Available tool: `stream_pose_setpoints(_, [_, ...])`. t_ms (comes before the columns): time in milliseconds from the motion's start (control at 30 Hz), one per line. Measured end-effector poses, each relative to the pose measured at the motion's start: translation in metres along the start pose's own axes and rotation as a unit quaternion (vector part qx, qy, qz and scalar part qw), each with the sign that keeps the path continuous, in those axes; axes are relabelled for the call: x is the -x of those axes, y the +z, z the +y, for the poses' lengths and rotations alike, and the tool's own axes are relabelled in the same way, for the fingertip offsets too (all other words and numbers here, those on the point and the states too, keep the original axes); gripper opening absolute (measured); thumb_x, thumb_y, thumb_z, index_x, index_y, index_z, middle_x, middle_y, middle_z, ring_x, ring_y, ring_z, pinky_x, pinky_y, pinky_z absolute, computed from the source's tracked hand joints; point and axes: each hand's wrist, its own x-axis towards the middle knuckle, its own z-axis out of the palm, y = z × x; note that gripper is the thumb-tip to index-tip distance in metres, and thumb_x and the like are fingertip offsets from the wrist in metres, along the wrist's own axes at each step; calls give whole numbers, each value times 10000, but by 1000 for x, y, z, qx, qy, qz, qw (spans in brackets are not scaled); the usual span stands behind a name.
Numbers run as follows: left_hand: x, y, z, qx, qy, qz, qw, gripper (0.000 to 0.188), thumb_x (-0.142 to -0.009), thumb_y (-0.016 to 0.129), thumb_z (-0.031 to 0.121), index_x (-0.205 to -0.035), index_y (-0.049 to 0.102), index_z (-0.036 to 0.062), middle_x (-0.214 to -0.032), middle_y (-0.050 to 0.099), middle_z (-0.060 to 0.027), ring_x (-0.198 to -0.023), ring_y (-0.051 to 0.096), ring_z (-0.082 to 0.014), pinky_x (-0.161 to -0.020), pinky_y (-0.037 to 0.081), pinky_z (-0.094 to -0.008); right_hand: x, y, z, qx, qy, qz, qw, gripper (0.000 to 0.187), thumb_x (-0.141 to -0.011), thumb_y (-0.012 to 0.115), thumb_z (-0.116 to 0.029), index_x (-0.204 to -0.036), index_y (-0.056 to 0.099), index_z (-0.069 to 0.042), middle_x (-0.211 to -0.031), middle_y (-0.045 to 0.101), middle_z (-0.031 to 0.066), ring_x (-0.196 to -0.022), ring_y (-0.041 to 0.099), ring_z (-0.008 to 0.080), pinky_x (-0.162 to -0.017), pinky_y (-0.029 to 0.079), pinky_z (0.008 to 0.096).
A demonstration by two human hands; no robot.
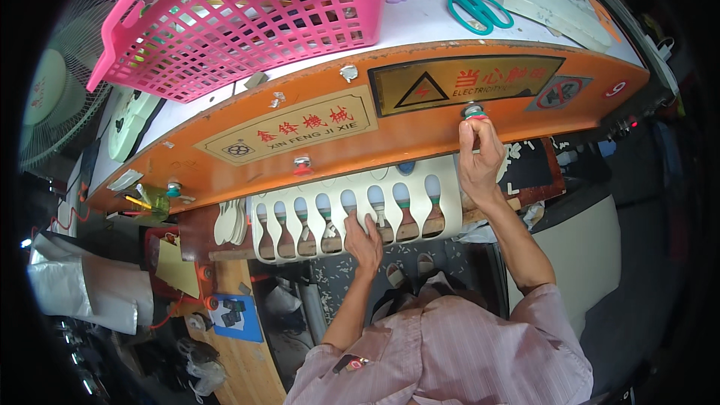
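A cream sheet (449,206) with a row of rounded cutouts lies under the front edge of an orange machine beam. My left hand (364,240) rests on the middle of this sheet, fingers apart on its narrow strips. My right hand (481,157) is raised to the beam, its fingers curled together against a push button (474,111) with a metal collar. Part of that button is hidden by the fingertips. A red push button (302,168) sits on the beam further left, and a green one (174,190) near its left end. Flat cream cut pieces (231,223) are stacked left of the sheet.
On the beam's top stand a pink plastic basket (300,37) and teal-handled scissors (480,11). A fan (56,90) is at the far left. Small white scraps (514,154) lie right of the sheet. Below left are a blue clipboard (238,319) and plastic bags (90,285).
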Motion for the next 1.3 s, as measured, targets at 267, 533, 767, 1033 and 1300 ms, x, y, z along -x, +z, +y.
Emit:
stream_pose_setpoints(267, [-30,-3,41,-11,3,-43,999,349,-1029,634,180,-1293,600,-45,-1056,624,-258,-919,642,-479,-793,509,-520,44,-58,15,14,135,-88,987,102,-1020,660,-87,-1016,634,11,-890,636,137,-764,614,265,-713,503,370])
stream_pose_setpoints(533, [-35,2,42,-17,65,8,998,337,-1021,646,187,-1260,619,-49,-1004,619,-227,-853,629,-435,-762,505,-500,132,-43,71,153,165,-138,965,344,-1011,656,-271,-1195,666,19,-1051,691,195,-1013,626,392,-938,432,505])
stream_pose_setpoints(767, [-3,-26,29,-5,6,-35,999,356,-1030,621,169,-1308,602,-53,-1055,635,-246,-923,632,-444,-822,504,-478,176,-36,48,187,148,-113,965,361,-1028,620,-287,-1226,661,13,-1118,704,224,-1031,627,406,-950,420,511])
stream_pose_setpoints(1033, [42,-30,-22,64,-3,-75,995,397,-1025,621,113,-1358,560,-95,-1030,585,-223,-796,583,-369,-758,476,-495,233,-43,41,176,183,-130,959,311,-1011,647,-235,-1224,671,-9,-1126,721,214,-1064,648,391,-958,427,495])
stream_pose_setpoints(1300, [86,-106,9,-34,165,-15,986,442,-913,659,24,-1337,589,-81,-1301,594,-259,-1222,531,-452,-1110,404,-481,215,-35,-15,175,135,-131,966,688,-835,826,-261,-1385,548,47,-1379,555,237,-1255,506,428,-1077,406,518])
